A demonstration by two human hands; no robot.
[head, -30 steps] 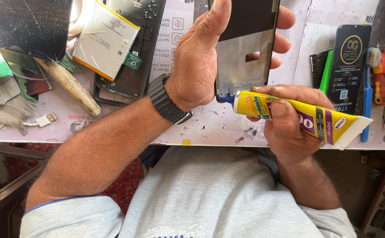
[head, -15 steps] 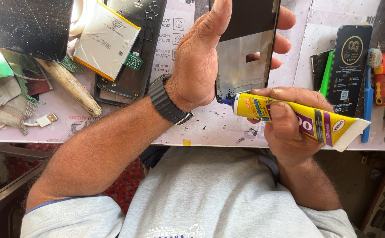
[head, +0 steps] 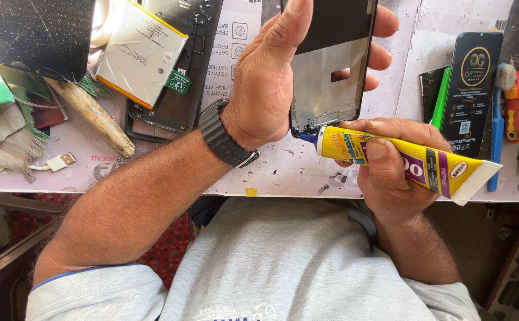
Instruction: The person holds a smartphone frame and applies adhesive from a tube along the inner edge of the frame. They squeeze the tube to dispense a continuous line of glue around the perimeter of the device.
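2 hands at a phone frame, glue tube nozzle at its lower edge.

The left hand [head: 271, 77] is clamped around a phone frame [head: 330, 71], thumb on the near side and fingers wrapped behind, holding it above the table [head: 283, 172]. The right hand [head: 390, 172] grips a yellow glue tube [head: 402, 160], its blue nozzle touching the frame's lower edge. A dark watch [head: 221, 134] sits on the left wrist. Left of that hand lie an opened phone [head: 179, 89] with a battery [head: 140, 53] and a wooden stick [head: 93, 116]. Right of the hands lie a dark card [head: 473, 89] and a blue toothbrush [head: 500, 119].
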